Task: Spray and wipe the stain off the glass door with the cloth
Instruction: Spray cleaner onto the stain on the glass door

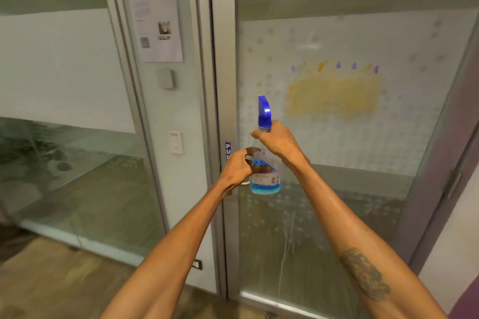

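A clear spray bottle (265,176) with a blue trigger head and a little blue liquid at its bottom is held upright in front of the glass door (337,189). My left hand (237,167) grips its lower body. My right hand (278,138) wraps its neck just under the blue head. A wide yellow-orange stain (333,97) with small purple marks above it sits on the frosted, dotted band of the door, up and to the right of the bottle. No cloth is in view.
The grey metal door frame (220,85) runs down the middle, with a "PULL" sticker (227,150) and a handle behind my left hand. On the left glass panel hang a paper notice (155,18), a card reader (166,79) and a switch (176,142). Drip streaks run down the lower door glass.
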### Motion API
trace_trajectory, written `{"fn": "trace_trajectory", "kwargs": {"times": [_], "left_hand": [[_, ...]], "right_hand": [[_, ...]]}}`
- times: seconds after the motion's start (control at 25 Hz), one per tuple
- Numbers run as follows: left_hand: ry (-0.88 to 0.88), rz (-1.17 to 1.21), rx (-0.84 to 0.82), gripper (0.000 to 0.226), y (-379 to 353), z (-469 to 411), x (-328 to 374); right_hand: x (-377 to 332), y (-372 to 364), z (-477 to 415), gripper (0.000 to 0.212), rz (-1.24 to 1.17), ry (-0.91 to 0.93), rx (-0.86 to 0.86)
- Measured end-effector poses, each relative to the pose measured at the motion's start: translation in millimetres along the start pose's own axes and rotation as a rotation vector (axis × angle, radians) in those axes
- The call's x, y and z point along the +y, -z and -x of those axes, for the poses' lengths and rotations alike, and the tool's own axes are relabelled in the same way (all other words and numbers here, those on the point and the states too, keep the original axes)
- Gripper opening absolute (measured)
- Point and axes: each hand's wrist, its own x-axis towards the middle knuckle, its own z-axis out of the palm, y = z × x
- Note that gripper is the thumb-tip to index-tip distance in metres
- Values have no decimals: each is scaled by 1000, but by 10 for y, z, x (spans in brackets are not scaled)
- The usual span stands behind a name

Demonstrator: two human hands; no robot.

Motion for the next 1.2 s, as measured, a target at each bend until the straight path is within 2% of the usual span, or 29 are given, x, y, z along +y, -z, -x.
{"fn": "trace_trajectory", "kwargs": {"times": [0.32,0.52,0.8,1.2], "left_hand": [[141,-59,191,60,1281,1019,-339],[226,-156,382,50,2222,2018,-565],[375,-282,546,42,3459,3756,-707],[583,-351,804,60,4662,6243,-836]], "right_hand": [[-862,-1036,459,21,-151,187,-134],[-1563,-1873,996,26,-248,278,-306],[-2777,-2965,2133,30,-246,372,-630],[-4092,-4370,4104,26,-395,363,-849]]}}
